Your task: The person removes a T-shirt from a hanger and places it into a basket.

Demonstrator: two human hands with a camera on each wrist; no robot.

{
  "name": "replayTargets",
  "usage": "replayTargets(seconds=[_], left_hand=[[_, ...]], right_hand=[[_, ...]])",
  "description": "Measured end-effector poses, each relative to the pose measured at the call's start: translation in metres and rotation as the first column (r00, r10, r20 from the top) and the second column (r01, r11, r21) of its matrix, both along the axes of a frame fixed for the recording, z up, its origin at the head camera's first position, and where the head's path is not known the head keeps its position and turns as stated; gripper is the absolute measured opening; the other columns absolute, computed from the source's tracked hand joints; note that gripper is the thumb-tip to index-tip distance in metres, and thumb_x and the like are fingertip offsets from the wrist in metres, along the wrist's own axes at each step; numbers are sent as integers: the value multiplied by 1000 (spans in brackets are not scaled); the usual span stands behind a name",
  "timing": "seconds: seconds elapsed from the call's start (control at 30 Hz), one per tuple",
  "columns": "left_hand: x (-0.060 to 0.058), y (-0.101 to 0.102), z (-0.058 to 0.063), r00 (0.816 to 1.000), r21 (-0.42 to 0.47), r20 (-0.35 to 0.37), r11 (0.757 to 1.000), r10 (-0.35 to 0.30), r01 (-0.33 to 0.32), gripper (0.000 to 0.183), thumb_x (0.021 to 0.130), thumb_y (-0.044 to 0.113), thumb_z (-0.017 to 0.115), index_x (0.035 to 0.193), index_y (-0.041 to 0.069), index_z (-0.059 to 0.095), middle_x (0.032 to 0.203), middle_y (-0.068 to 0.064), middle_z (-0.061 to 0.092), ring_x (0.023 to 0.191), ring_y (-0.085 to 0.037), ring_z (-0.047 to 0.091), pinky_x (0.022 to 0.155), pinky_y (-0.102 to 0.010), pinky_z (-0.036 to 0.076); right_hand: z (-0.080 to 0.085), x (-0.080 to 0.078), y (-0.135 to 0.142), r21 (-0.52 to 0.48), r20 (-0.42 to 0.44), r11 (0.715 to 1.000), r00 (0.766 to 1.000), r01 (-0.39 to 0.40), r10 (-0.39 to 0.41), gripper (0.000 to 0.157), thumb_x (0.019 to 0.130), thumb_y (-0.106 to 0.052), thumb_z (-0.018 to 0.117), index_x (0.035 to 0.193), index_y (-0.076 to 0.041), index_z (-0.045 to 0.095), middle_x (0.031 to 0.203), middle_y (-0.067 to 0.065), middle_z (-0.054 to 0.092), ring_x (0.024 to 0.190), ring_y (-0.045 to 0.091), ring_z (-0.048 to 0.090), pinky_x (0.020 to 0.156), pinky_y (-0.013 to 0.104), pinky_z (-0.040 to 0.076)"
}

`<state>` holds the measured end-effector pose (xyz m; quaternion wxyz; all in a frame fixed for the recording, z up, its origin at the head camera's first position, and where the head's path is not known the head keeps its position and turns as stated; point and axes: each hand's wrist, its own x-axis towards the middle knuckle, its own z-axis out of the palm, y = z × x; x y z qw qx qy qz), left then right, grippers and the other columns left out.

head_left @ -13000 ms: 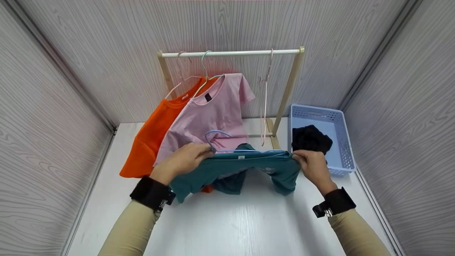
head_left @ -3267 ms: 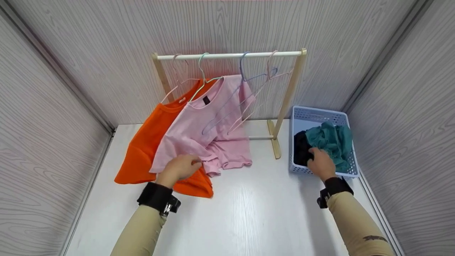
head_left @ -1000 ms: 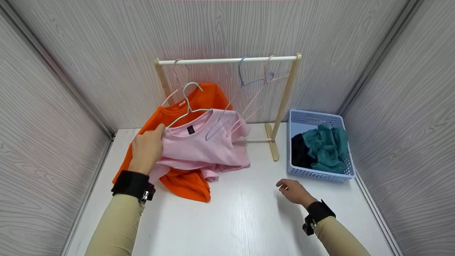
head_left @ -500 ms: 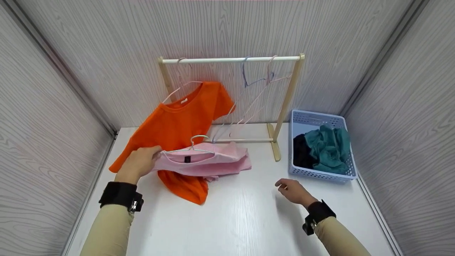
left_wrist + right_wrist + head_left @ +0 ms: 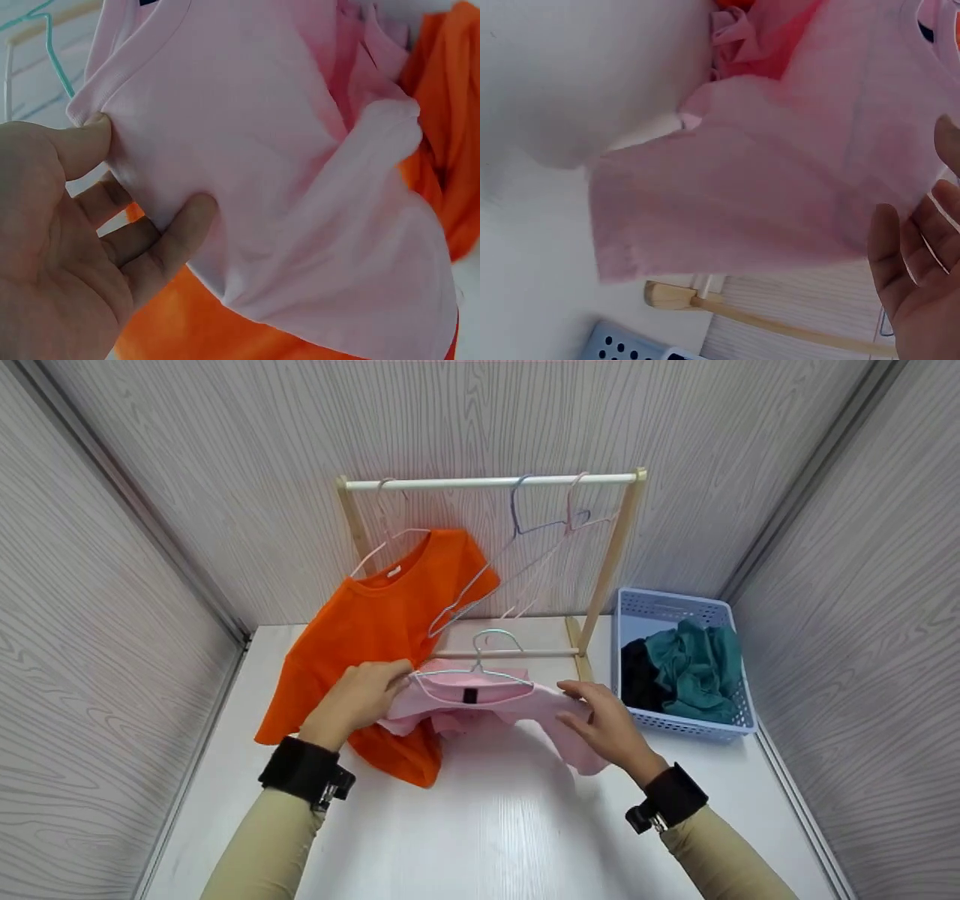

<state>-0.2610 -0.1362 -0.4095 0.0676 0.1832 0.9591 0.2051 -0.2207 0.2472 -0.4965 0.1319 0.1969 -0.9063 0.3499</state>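
My left hand [image 5: 358, 696] pinches the shoulder of a pink T-shirt [image 5: 551, 718] by its collar. In the left wrist view the thumb presses on the pink cloth [image 5: 247, 135], with some fingers behind it. A mint-green hanger [image 5: 478, 660] sits inside the neckline, its hook pointing up and off the rail. My right hand [image 5: 604, 724] is at the shirt's other shoulder, thumb and fingers spread apart. The right wrist view shows these fingers [image 5: 889, 247] at the sleeve's edge; whether they touch the cloth is hard to tell. The shirt's lower part hangs behind, partly hidden.
Behind stands a rack with a white rail [image 5: 450, 483]. On it hang an orange T-shirt [image 5: 382, 615] on a pink hanger, a bare blue hanger [image 5: 516, 514] and a bare pink hanger [image 5: 570, 506]. A blue basket [image 5: 675, 598] at right holds teal cloth [image 5: 694, 667] and black cloth [image 5: 637, 675].
The green hanger with the pink T-shirt has come off the rail and moved forward, then rightward. My right hand has risen from the table to the shirt. Earlier, the teal garment went into the basket.
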Motion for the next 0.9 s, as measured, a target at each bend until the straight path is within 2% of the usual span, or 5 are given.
replayTargets(seconds=[0.17, 0.3, 0.47, 0.63, 0.9], left_hand=[[0, 22, 2, 998, 0, -35, 998, -59, 59, 12, 100, 33, 53, 108, 24, 58, 84, -4, 56, 84, -25, 55, 74, -36, 46], [2, 35, 6, 997, -9, -4, 997, -81, 81, 16, 100, 34, 53, 112, 25, 59, 85, -3, 57, 83, -24, 55, 75, -36, 46], [3, 53, 10, 992, -14, 6, 992, -126, 126, 21, 99, 31, 57, 114, 20, 65, 93, -3, 65, 85, -23, 57, 79, -37, 50], [1, 79, 15, 987, 16, -32, 987, -158, 159, 30, 96, 28, 62, 125, 19, 65, 116, -1, 69, 106, -21, 63, 96, -41, 51], [-3, 109, 11, 966, 51, -151, 975, -208, 217, 18, 97, 36, 58, 96, 19, 65, 74, 4, 57, 76, -16, 57, 71, -31, 46]], right_hand=[[17, 1, 4, 15, -155, 993, 981, 121, -117, 23, 91, -22, 68, 112, -15, 72, 103, 2, 73, 89, 16, 67, 73, 34, 57], [22, -1, 13, -16, -236, 979, 951, 201, -199, 13, 88, -16, 71, 100, -13, 76, 94, 4, 76, 83, 19, 72, 74, 38, 59], [21, -1, 20, -73, -200, 966, 945, 249, -259, 11, 86, -14, 73, 95, -9, 78, 91, 7, 77, 82, 22, 74, 73, 40, 59], [18, -1, 16, -76, -198, 968, 948, 239, -249, 11, 85, -13, 75, 93, -7, 78, 90, 9, 77, 79, 23, 74, 69, 41, 59], [20, -3, 13, -94, -130, 982, 975, 167, -178, 9, 85, -14, 74, 91, -8, 79, 88, 6, 77, 77, 17, 73, 65, 35, 57]])
